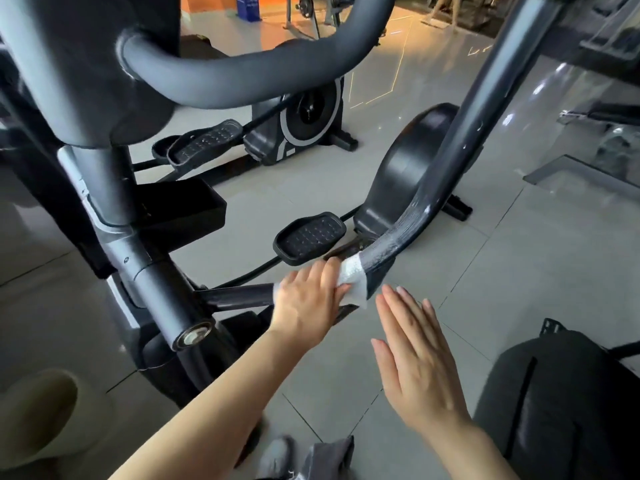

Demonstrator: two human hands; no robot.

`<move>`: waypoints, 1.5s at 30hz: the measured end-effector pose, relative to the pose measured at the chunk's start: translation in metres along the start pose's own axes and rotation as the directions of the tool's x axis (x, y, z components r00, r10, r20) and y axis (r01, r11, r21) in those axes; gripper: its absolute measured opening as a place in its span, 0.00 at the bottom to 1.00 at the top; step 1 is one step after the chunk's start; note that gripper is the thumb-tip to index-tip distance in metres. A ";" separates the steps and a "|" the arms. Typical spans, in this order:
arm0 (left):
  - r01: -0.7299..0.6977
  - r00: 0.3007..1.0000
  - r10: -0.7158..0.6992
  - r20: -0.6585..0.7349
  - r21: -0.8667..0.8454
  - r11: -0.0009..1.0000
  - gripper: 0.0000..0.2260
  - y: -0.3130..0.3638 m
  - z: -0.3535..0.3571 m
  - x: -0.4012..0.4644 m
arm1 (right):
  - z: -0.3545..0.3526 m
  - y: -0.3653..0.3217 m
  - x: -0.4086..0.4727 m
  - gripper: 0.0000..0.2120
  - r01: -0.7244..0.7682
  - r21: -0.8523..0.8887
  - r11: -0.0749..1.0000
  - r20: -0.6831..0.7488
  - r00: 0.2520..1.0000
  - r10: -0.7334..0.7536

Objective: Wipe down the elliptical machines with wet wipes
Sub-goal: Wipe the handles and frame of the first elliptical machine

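A dark grey elliptical machine fills the view, with a curved swing arm (460, 147) running from the top right down to a horizontal bar (239, 294). My left hand (311, 299) grips a white wet wipe (353, 277) wrapped around the low bend of that arm. Wet streaks show on the arm (401, 233) just above the wipe. My right hand (415, 358) hovers flat beside it, fingers straight, holding nothing. A black foot pedal (310, 237) lies just behind the wipe.
A thick padded handlebar (242, 77) crosses overhead. The centre column (114, 209) stands at left. A second elliptical (304, 123) stands behind on the grey tiled floor (519, 271). A black housing (561, 403) sits at lower right. My shoe (277, 455) shows at the bottom.
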State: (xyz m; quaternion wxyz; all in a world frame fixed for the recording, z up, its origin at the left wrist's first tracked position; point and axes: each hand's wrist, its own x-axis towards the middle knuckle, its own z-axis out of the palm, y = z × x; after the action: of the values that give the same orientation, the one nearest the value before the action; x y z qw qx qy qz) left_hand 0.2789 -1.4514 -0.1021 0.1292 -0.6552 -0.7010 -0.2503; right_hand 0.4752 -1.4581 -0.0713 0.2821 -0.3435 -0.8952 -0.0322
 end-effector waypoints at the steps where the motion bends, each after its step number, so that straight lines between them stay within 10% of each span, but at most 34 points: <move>1: -0.014 1.000 0.012 0.018 0.101 0.995 0.21 -0.023 -0.004 -0.017 | 0.000 -0.002 0.005 0.22 0.006 0.008 1.000 -0.001 1.000 -0.006; 7: 0.011 1.000 -0.013 0.005 0.277 0.961 0.21 -0.061 -0.014 -0.044 | 0.001 -0.006 0.014 0.22 0.023 0.021 1.000 -0.002 1.000 -0.023; 15: 0.086 0.989 -0.114 -0.099 -0.247 0.965 0.21 0.062 0.004 0.056 | -0.023 0.013 0.011 0.21 -0.076 -0.054 0.996 -0.083 0.994 0.072; 23: 0.119 0.927 -0.350 -0.138 -0.775 0.620 0.27 0.127 -0.063 0.139 | -0.057 0.019 0.035 0.22 -0.172 -0.106 0.979 -0.241 0.960 0.142; 29: -0.130 0.934 -0.181 -0.307 -0.768 0.627 0.25 0.122 -0.084 0.169 | -0.078 0.019 0.051 0.22 -0.227 -0.113 0.967 -0.380 0.909 0.169; 39: 0.164 0.969 -0.244 -0.042 -0.631 0.758 0.26 0.108 -0.041 0.098 | -0.085 0.016 0.066 0.24 -0.223 -0.021 0.975 -0.318 0.926 0.205; 45: -0.020 0.921 -0.264 -0.287 -0.710 0.704 0.24 0.138 -0.125 0.184 | -0.105 0.022 0.079 0.24 -0.231 0.092 0.969 -0.426 0.870 0.248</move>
State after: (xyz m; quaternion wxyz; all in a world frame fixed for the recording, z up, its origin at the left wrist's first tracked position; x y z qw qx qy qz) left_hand 0.3766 -1.3571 0.1224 -0.0171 -0.5471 -0.5586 -0.6233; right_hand 0.4915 -1.4207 0.0556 0.4827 -0.4304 -0.7607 -0.0556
